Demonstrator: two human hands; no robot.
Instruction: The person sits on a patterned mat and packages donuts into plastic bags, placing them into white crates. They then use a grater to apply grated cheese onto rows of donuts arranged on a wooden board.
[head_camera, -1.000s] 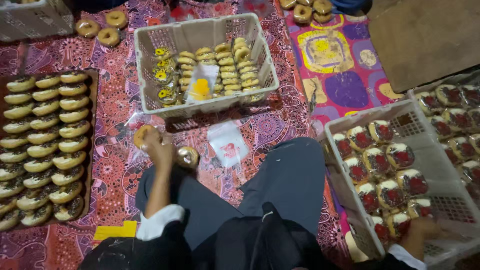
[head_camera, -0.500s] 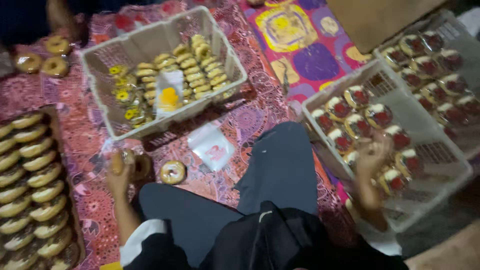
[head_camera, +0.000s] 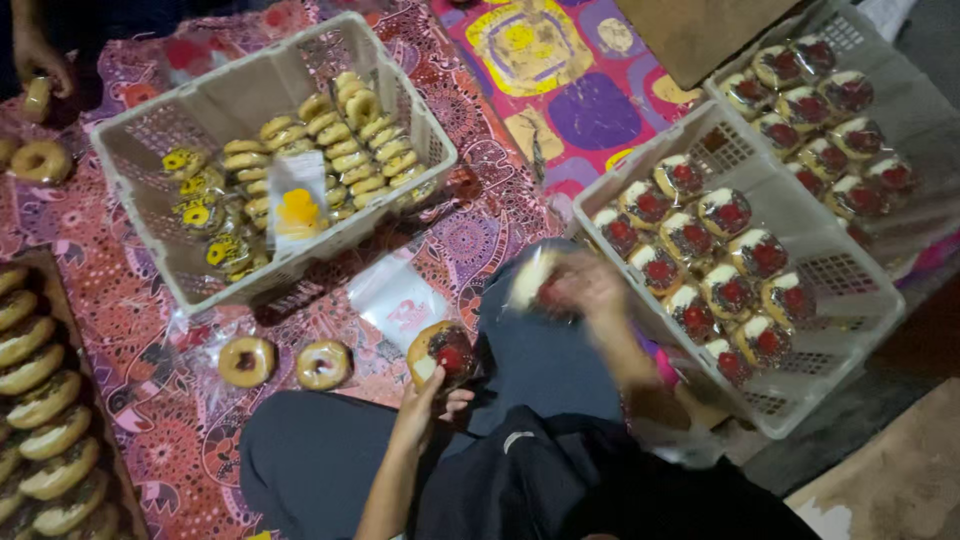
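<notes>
Left hand (head_camera: 432, 398): fingers closed around a wrapped doughnut with red topping (head_camera: 441, 352), held just above the person's lap.
Right hand (head_camera: 590, 287): blurred, gripping a second wrapped doughnut (head_camera: 533, 281) with white icing and a red centre, over the knee and just beside the near white crate (head_camera: 800, 405).
Loose doughnuts: two ring doughnuts (head_camera: 285, 363) lie side by side on the cloth, near the left hand.
Flat packet: a clear plastic bag with a red mark (head_camera: 398, 303) lies on the cloth between the knee and the far crate.
Near crate: rows of white-iced, red-centred doughnuts; a second crate of the same kind (head_camera: 930, 120) stands behind it.
Far crate (head_camera: 150, 150): plain rings in rows, some yellow-topped ones, and a small white sachet with a yellow patch (head_camera: 296, 200).
Tray at left (head_camera: 30, 400): stacked glazed rings.
Surface: patterned red-and-purple cloth (head_camera: 130, 300) spread on the floor; a brown board (head_camera: 700, 30) at the top.
Other person: a hand (head_camera: 40, 62) at top left holds a doughnut.
</notes>
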